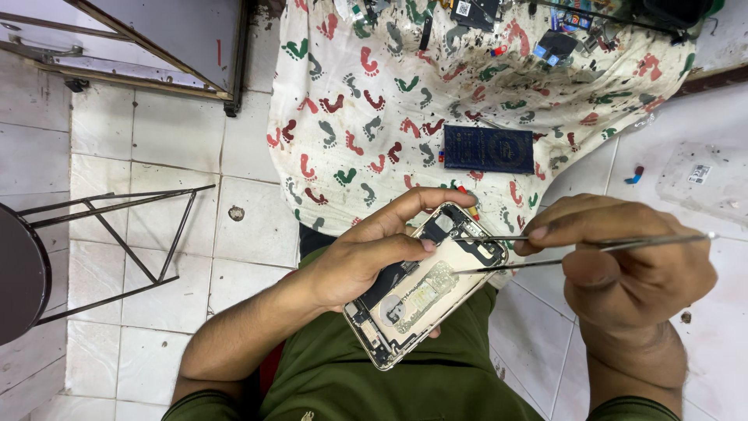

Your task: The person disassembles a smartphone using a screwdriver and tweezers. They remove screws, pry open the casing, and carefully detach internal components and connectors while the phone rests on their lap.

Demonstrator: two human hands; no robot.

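Item: opened gold-coloured smartphone housing with its inner parts exposed [425, 284], held tilted over the lap, above a green garment [374, 374].

Hidden or unclear: the lower side of the housing is covered by the left hand [366, 253]; only a fingertip shows beneath its lower edge. The small inner parts are too fine to tell apart, save a dark strip along one side and a pale plate in the middle. The forearms are cut off at the bottom edge.

Left hand: closed around the housing, thumb laid across its upper part, fingers curled over the top end.

Right hand [623, 261]: pinched on thin silver metal tweezers [545, 253], whose two prongs stand slightly apart and reach to the upper end of the housing. Whether the tips grip anything cannot be told.

Surroundings: white cloth printed with red, green and grey footprints [374, 101], spread on the floor ahead of the knees. On it lies a flat dark blue rectangular case [488, 149], well apart from the hands. Small dark parts and tools [561, 39] lie scattered at the cloth's far edge, too small to identify. White floor tiles [156, 140] lie to the left, with a black metal stool frame [117, 234] partly cut off at the left edge. A clear plastic bag [697, 179] lies on the tiles at right.
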